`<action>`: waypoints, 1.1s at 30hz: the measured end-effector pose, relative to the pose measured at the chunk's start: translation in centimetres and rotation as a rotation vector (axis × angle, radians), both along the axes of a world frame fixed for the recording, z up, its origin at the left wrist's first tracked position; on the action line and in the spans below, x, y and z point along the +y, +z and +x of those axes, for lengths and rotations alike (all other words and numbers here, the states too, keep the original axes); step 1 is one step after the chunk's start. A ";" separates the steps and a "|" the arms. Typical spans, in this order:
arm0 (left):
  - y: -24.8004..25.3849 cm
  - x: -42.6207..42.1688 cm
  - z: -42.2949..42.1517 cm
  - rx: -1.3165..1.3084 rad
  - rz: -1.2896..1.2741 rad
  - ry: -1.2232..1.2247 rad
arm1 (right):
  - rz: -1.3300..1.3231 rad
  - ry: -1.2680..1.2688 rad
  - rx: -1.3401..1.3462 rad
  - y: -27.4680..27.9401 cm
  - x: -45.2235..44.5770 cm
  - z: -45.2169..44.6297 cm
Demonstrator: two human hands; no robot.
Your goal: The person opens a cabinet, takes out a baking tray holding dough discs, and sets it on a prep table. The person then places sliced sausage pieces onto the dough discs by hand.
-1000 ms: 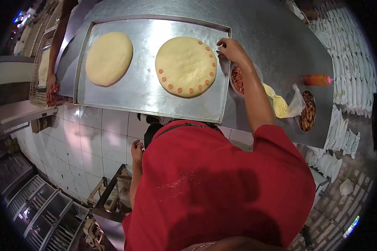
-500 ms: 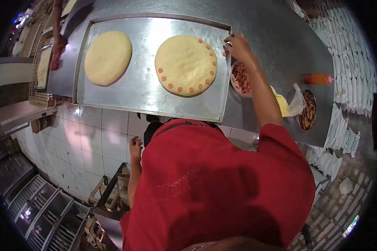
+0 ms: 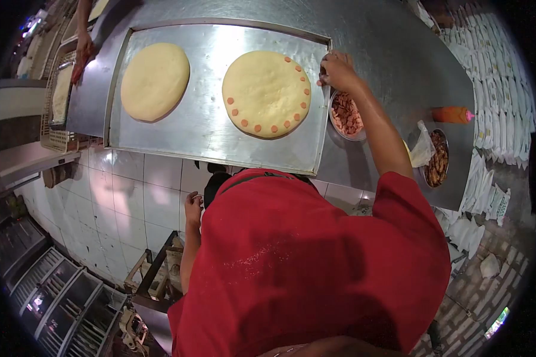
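My right hand [image 3: 337, 71] is over the right rim of a metal baking tray [image 3: 202, 140], its fingers pinched round a small sausage slice mostly hidden by them. Beside the hand, a round dough [image 3: 262, 89] lies on the tray, with several pinkish sausage slices [image 3: 258, 128] set along its right and lower edge. Left of it rests a plain round dough [image 3: 155, 81]. Under my right forearm stands a bowl of chopped sausage [image 3: 346, 116], partly covered. My left hand [image 3: 193, 208] hangs low by my side, fingers loosely curled apart, holding nothing.
On the steel table [image 3: 393, 77] to the right are an orange squeeze bottle [image 3: 451, 114], a dish of browned pieces [image 3: 438, 157] and a clear plastic bag [image 3: 421, 146]. Another person's hand [image 3: 83, 50] is at the left near a crate [image 3: 56, 140]. White packets [image 3: 494, 89] hang beyond.
My right hand has tipped and closed its fingers more at the tray rim; the slice that showed at its fingertips is now mostly hidden. The other person's hand has moved up slightly.
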State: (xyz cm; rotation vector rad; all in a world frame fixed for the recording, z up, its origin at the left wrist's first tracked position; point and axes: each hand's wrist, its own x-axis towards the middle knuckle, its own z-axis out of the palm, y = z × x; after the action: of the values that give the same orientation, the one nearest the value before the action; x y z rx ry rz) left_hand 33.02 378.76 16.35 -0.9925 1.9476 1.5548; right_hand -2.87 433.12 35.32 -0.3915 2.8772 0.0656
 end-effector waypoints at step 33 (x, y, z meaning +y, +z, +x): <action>-2.3 -0.5 0.0 0.022 0.070 0.082 | -0.464 -0.170 0.043 -0.2 -1.8 -3.1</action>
State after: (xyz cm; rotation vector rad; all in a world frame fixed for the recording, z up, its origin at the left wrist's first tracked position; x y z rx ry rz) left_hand 33.00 378.21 14.01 -1.0419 1.8756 1.6737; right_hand -5.94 431.33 35.08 -0.2225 2.9350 -0.6381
